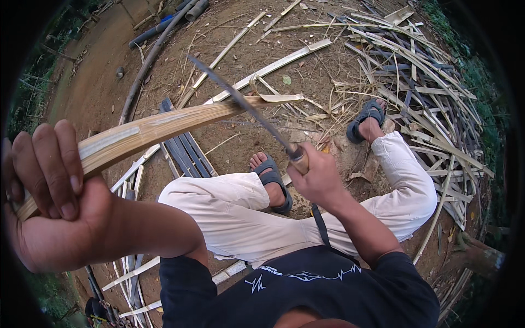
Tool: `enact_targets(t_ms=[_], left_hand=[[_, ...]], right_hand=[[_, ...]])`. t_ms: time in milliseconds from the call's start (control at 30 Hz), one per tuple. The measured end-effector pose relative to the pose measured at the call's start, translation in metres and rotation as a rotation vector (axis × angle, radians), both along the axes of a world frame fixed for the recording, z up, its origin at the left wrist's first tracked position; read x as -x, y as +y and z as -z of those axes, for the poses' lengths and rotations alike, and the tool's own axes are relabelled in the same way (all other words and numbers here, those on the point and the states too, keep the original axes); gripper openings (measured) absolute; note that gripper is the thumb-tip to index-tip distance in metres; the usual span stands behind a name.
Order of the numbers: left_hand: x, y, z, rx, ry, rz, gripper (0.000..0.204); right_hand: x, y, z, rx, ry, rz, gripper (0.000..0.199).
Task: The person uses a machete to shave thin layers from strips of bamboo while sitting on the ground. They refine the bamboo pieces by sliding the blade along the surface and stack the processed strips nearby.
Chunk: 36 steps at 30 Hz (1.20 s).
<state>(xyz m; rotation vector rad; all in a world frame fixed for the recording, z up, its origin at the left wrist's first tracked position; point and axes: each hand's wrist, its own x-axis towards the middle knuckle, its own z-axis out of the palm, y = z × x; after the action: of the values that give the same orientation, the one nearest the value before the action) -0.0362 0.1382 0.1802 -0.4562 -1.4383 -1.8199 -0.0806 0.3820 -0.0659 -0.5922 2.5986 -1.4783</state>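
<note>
The left hand (pixel 52 191) sits at nine o'clock in the view, its fingers (pixel 60 164) wrapped fully around the near end of a long bamboo strip (pixel 158 124). The strip runs from that fist up toward one o'clock, pale and slightly bowed, with a thin curl of peeled skin (pixel 276 97) lifting off its far end.

The right hand (pixel 317 177) is just right of centre, closed tight around the handle of a long knife (pixel 240 104). The dark blade rises from the fist toward eleven o'clock and crosses the bamboo strip near its far end, edge touching the strip where the curl peels away.

The person sits low with legs in light trousers (pixel 240 213) spread out, a grey sandal (pixel 272 183) on the foot at centre and a second sandal (pixel 365 117) at two o'clock. A dark shirt (pixel 306 290) fills the six o'clock edge.

On the bare dirt ground (pixel 104 71), a heap of split bamboo slats (pixel 426 98) spreads from one to four o'clock. A short bundle of dark flat strips (pixel 183 145) lies just beyond the left knee, under the held strip. Long bamboo poles (pixel 150 57) run toward eleven o'clock, and more pale slats (pixel 131 270) lie at seven o'clock beside the left forearm.
</note>
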Motion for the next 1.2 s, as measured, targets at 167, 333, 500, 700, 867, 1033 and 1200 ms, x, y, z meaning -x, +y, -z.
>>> enact_targets(t_ms=[167, 333, 500, 700, 867, 1033, 1200], left_hand=[[-0.011, 0.006, 0.000, 0.005, -0.003, -0.101, 0.024], [-0.022, -0.018, 0.017, -0.052, 0.004, -0.077, 0.025], [-0.039, -0.011, 0.022, -0.011, 0.058, -0.023, 0.025], [-0.052, 0.000, 0.035, -0.050, 0.022, -0.235, 0.027], [-0.047, 0.009, 0.040, 0.184, 0.031, -1.029, 0.030], [-0.060, -0.027, 0.046, 0.172, 0.198, -0.346, 0.020], [-0.048, 0.010, 0.049, 0.041, 0.125, -0.459, 0.030]], right_hand=[[0.024, 0.004, 0.058, -0.318, -0.087, 0.125, 0.032], [0.037, 0.010, 0.077, -0.365, -0.063, 0.087, 0.028], [0.009, 0.015, 0.084, -0.047, 0.209, -0.012, 0.027], [0.071, 0.049, 0.152, -0.537, -0.081, 0.161, 0.028], [0.039, 0.047, 0.131, -0.240, 0.103, -0.055, 0.033], [0.099, 0.073, 0.192, -0.629, -0.242, 0.165, 0.023], [0.078, 0.050, 0.139, -0.345, 0.054, -0.045, 0.021]])
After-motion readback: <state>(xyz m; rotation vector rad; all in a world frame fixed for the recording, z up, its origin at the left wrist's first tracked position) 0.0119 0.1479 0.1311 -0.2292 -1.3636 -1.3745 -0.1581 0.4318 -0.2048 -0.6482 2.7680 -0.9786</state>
